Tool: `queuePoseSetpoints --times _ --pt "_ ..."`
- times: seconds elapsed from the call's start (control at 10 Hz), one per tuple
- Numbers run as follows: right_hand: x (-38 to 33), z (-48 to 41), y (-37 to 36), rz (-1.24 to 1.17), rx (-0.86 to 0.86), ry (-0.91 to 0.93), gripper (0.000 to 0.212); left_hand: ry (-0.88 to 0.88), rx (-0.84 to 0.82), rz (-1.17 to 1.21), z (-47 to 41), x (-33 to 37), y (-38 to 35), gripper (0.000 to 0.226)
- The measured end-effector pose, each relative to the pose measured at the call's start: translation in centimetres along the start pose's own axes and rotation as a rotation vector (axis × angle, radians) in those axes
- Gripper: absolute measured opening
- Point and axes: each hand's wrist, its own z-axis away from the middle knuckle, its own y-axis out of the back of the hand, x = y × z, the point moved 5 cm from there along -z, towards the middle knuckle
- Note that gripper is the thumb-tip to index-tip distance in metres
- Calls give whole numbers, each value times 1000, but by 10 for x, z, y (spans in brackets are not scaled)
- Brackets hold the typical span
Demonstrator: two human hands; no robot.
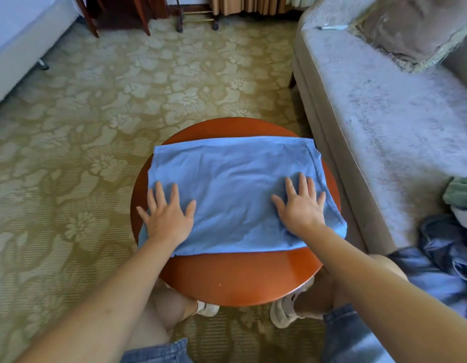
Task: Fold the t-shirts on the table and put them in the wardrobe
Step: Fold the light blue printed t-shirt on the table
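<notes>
Smoothing step: left hand point(166, 215) and right hand point(300, 206), fingers splayed wide, pressed the folded blue t-shirt point(235, 179) flat on the round wooden table point(237, 279); a further fold probably followed.

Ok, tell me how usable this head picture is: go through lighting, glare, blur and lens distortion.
Head view: soft, even light, no hard shadows; the blue t-shirt, left hand and right hand are fairly sharp; a faint sheen on the round table at its near edge; wide-angle bending curves the sofa edge; forearms and corners are stretched and blurred.
</notes>
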Motion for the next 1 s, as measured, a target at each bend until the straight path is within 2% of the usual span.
queuePoseSetpoints --times 0.1,0.3,0.5,1.0 --pt "20 13 -9 48 13 -24 72 -37 25 18 9 -18 -1 69" --pt "24 15 -9 45 94 -23 74 114 163 143 8 -32 2 75" --pt "25 13 -10 71 110 -10 74 50 246 120 6 -30 4 70" --pt "24 14 -11 87 116 -11 74 -22 246 177 2 -20 11 59"
